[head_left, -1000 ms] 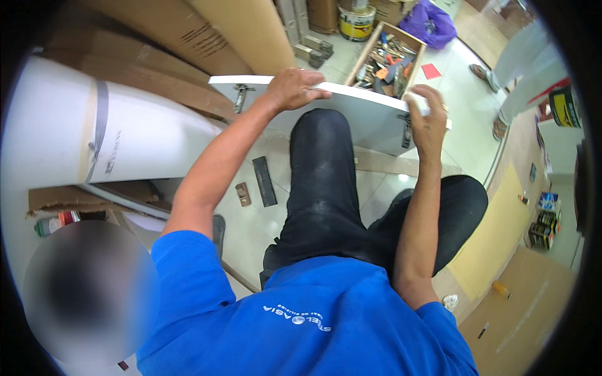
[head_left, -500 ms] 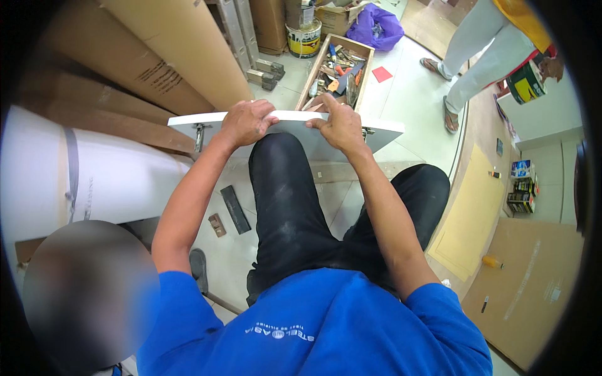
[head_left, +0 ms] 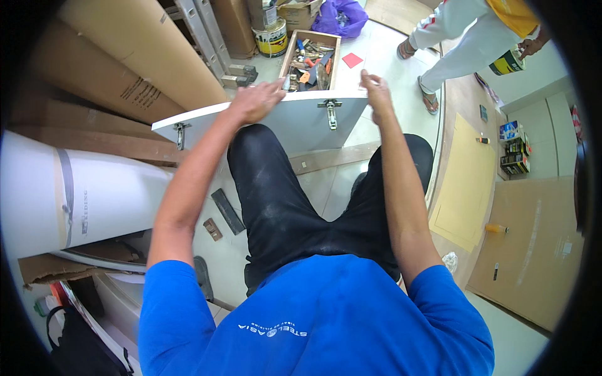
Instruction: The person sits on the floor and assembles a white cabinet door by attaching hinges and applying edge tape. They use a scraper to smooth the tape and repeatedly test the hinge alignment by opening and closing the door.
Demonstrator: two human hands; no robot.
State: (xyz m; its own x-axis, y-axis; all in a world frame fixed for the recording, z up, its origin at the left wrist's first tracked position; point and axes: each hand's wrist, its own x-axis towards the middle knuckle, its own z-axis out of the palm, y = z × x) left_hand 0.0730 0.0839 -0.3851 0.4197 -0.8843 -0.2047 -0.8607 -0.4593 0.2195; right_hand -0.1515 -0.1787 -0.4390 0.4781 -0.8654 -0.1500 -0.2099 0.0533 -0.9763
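A white cabinet door [head_left: 263, 122] stands on edge across my front, against my left knee, with two metal hinges on the side facing me. One hinge [head_left: 330, 114] is near its right end, the other [head_left: 180, 135] near its left. My left hand [head_left: 256, 103] is closed over the door's top edge, slightly blurred. My right hand [head_left: 377, 94] is just past the door's right end, fingers partly bent and apart, with nothing visible in it.
Beyond the door lies a wooden drawer [head_left: 337, 59] full of hand tools. Tall cardboard-wrapped boards [head_left: 141, 53] and a white roll [head_left: 103, 197] crowd my left. A co-worker's legs [head_left: 453, 59] stand ahead right, beside a long board [head_left: 461, 194]. Two dark blocks lie by my left leg.
My right hand has come off the door's top edge and moved right, uncovering the right hinge. The door appears shifted left and turned, while my left hand stays on its edge.
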